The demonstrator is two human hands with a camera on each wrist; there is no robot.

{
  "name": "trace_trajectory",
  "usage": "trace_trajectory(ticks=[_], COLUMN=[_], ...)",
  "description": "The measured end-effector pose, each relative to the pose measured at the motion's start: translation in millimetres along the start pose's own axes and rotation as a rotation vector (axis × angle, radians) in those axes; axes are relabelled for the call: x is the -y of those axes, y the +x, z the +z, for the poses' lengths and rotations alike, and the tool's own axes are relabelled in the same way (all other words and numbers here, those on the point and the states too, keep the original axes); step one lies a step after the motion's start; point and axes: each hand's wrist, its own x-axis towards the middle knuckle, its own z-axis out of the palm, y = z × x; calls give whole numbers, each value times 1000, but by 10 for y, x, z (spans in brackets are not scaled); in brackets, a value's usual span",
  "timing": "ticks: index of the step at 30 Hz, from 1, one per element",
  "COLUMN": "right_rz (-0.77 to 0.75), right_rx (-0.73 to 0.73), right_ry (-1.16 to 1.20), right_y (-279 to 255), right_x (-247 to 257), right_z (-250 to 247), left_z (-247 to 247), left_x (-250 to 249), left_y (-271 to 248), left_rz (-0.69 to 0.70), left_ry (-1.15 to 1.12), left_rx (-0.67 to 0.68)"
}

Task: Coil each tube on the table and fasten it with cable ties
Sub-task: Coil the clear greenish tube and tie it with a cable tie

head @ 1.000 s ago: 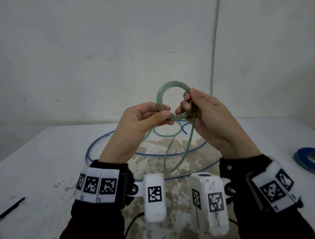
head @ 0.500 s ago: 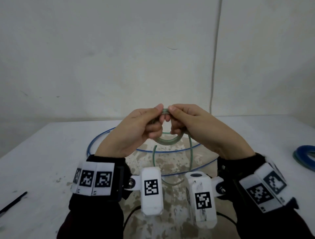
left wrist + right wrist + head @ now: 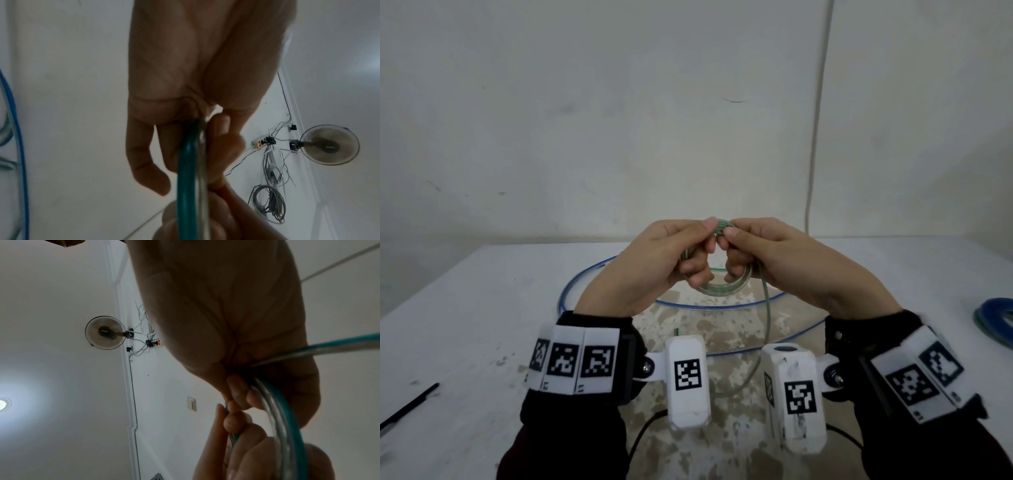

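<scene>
Green-striped clear tube (image 3: 722,287) coiled small, pinched by left hand (image 3: 654,263) and right hand (image 3: 784,260), tail dangling

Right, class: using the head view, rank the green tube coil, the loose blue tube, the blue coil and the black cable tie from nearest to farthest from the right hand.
1. green tube coil: gripped by the right hand.
2. loose blue tube: on the table, looping below the hands.
3. blue coil: at the table's right edge.
4. black cable tie: far left.

Dark sleeves (image 3: 571,442) reach both wrists, black wristbands (image 3: 599,356) carry white square-coded marker tags (image 3: 573,364), and white boxy wrist cameras (image 3: 688,380) trail thin black cables (image 3: 643,431)
</scene>
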Motion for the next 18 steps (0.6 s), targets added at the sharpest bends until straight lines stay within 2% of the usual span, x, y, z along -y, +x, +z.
trace_trajectory(ticks=[4, 7, 11, 13, 15, 18], right_rz=[18, 20, -20, -33, -55, -60], right_rx=[43, 26, -57, -64, -68, -71], right_ry=[-10, 14, 248, 320, 325, 216], right_y=[-34, -42, -19, -8, -12, -24], right_x=[7, 21, 90, 104, 102, 88], right_z=[-4, 15, 28, 31, 28, 21], left_z=[-9, 15, 74, 106, 113, 80], left_x=[12, -13, -42, -46, -36, -3], left_y=[7, -7, 20, 51, 77, 50], left_rz=[-21, 36, 240, 282, 231, 101], left_ry=[27, 28, -83, -188, -261, -154], left_rx=[28, 38, -125, -197, -173, -32])
